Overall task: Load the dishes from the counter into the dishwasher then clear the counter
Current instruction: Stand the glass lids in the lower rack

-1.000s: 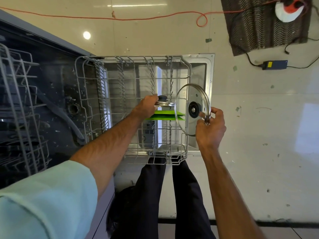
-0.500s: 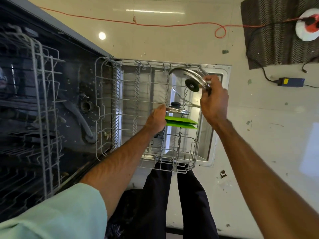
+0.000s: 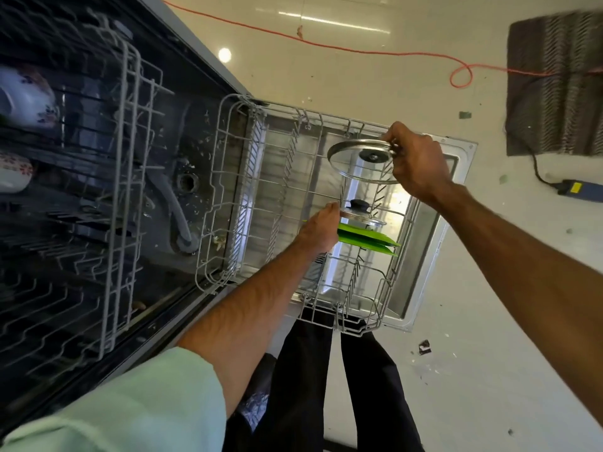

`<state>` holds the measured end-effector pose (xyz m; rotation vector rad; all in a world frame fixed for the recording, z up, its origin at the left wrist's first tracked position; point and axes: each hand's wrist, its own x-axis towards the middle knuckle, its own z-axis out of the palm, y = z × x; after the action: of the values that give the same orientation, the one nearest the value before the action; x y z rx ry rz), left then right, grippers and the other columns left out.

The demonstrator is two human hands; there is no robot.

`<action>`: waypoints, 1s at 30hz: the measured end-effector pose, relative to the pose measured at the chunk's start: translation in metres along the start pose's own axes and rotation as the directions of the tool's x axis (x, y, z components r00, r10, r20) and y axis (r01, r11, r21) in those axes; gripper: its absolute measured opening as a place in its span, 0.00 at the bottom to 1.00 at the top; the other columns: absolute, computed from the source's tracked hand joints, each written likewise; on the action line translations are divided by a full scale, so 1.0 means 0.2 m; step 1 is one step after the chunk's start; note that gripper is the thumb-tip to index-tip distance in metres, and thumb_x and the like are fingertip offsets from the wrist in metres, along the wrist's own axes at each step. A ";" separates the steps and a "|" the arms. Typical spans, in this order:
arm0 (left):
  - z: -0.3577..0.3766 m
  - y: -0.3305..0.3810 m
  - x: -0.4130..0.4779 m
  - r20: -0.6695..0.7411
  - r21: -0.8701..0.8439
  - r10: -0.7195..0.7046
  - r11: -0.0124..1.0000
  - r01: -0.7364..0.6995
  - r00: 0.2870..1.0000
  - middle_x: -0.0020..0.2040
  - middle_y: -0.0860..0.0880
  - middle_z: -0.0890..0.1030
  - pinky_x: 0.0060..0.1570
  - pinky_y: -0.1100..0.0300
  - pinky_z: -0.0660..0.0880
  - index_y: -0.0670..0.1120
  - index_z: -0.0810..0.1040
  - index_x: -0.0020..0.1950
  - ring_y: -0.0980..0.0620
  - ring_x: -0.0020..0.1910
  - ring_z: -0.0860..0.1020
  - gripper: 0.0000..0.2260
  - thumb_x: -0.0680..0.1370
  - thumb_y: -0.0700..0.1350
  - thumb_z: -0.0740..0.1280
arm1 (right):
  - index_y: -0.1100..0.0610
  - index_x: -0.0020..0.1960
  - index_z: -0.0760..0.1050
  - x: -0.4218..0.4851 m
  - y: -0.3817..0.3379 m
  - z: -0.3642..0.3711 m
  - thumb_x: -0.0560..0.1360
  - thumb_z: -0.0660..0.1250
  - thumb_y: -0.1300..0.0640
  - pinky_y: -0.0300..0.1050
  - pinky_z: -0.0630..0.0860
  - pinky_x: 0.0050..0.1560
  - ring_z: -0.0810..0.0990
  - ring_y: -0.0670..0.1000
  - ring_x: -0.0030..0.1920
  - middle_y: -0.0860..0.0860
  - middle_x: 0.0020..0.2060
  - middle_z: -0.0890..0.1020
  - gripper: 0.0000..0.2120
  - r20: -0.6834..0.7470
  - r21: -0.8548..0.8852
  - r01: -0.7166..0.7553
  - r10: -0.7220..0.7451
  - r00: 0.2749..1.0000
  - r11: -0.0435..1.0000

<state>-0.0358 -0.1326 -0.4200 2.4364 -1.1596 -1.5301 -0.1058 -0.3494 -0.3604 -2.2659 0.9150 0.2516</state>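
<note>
Two lids in hand over an open dishwasher (image 3: 81, 223). Largest first: dark tub at left, with upper rack (image 3: 124, 197) drawn part-way out and carrying patterned bowls (image 3: 26, 99) at the far left edge of view.

Then lower rack (image 3: 225, 197), pulled right out over the dropped door (image 3: 456, 203), presumably for reaching its tines from above. Mostly bare wire, loaded only toward its right side.

Next, large glass lid (image 3: 355, 168), metal-rimmed, hovering above the rack's far right corner, tilted, underside toward the camera. Pinched at the rim by right grip (image 3: 419, 164), fingers curled over the edge. Held by the rim rather than the knob, probably for sliding it edge-first between tines. Not yet seated in the rack, by the look of it.

Below that, green flat pieces (image 3: 368, 241), seemingly a pair, seen nearly edge-on and apparently slotted upright in the tines, a sensible way of stowing thin things for washing on both faces.

Smaller again, small glass lid (image 3: 362, 213) with black knob, touching or just beside the green pieces, low in the same row of the rack. Left grip (image 3: 321, 231) closed on its near rim as far as visible, thumb hidden; likely steadying it against tipping or rolling.

Table out of view, so no telling how much remains to load.
</note>
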 end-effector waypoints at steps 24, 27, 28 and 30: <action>-0.06 0.00 -0.01 0.027 -0.022 0.036 0.999 -0.035 0.999 0.73 0.40 0.69 0.62 0.48 0.76 0.38 0.60 0.77 0.41 0.68 0.74 0.30 0.77 0.31 0.67 | 0.57 0.59 0.68 -0.15 0.00 0.08 0.74 0.63 0.71 0.58 0.79 0.36 0.76 0.63 0.31 0.60 0.36 0.80 0.16 -0.014 -0.168 0.077 -0.080 0.997 0.983; -0.06 -0.01 -0.01 0.030 -0.031 0.038 0.999 -0.037 0.999 0.67 0.41 0.73 0.55 0.47 0.79 0.39 0.63 0.74 0.42 0.61 0.78 0.27 0.76 0.31 0.67 | 0.58 0.62 0.69 -0.18 0.01 0.09 0.73 0.64 0.72 0.54 0.77 0.38 0.73 0.60 0.31 0.60 0.37 0.81 0.20 -0.030 -0.191 0.043 -0.050 0.998 0.981; -0.06 -0.02 0.00 0.030 -0.031 0.040 0.999 -0.040 0.999 0.65 0.42 0.74 0.52 0.47 0.79 0.39 0.64 0.73 0.43 0.58 0.78 0.27 0.76 0.31 0.67 | 0.59 0.63 0.68 -0.19 0.01 0.10 0.73 0.65 0.72 0.53 0.75 0.38 0.74 0.60 0.32 0.61 0.39 0.82 0.22 -0.027 -0.210 0.052 -0.059 0.998 0.976; -0.06 -0.03 0.00 0.030 -0.036 0.043 0.998 -0.042 0.999 0.65 0.43 0.74 0.52 0.48 0.79 0.40 0.63 0.74 0.44 0.58 0.78 0.28 0.76 0.31 0.67 | 0.58 0.67 0.68 -0.17 -0.01 0.11 0.71 0.67 0.71 0.52 0.74 0.39 0.77 0.62 0.36 0.61 0.44 0.83 0.26 0.026 -0.287 0.101 -0.097 0.995 0.953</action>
<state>-0.0230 -0.1329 -0.4158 2.3585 -1.1714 -1.5673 -0.1277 -0.3161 -0.3620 -2.5668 0.7973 0.3739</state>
